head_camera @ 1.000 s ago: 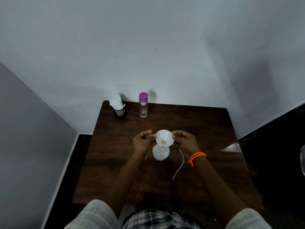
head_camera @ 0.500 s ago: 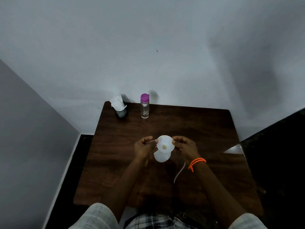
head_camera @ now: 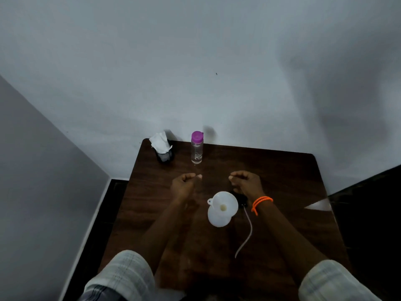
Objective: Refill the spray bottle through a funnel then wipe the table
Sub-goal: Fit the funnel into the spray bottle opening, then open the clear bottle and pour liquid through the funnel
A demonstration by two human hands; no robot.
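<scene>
**Two hands off the funnel, one bottle standing under it**

One dark wooden worktop (head_camera: pixel 282 181) fills the lower half of the view, set into a corner of two pale walls. Two forearms reach over it from two light checked sleeves. One left hand (head_camera: pixel 184 184) and one right hand (head_camera: pixel 246 182) hover apart beyond the funnel, each with fingers loosely curled and holding nothing, so each grip is released. One orange cord bracelet (head_camera: pixel 261 203) circles the right wrist.

One white spray bottle (head_camera: pixel 218 218) stands near the middle of the worktop, with one white funnel (head_camera: pixel 223 204) seated in its neck. One dark spray head (head_camera: pixel 239 197) lies just beside it on the right, its one thin tube (head_camera: pixel 247 235) trailing towards the person.

One clear water bottle (head_camera: pixel 197 151) with a purple cap stands at the far edge; one dark cup (head_camera: pixel 165 156) holding white tissue (head_camera: pixel 160 142) stands to its left.
</scene>
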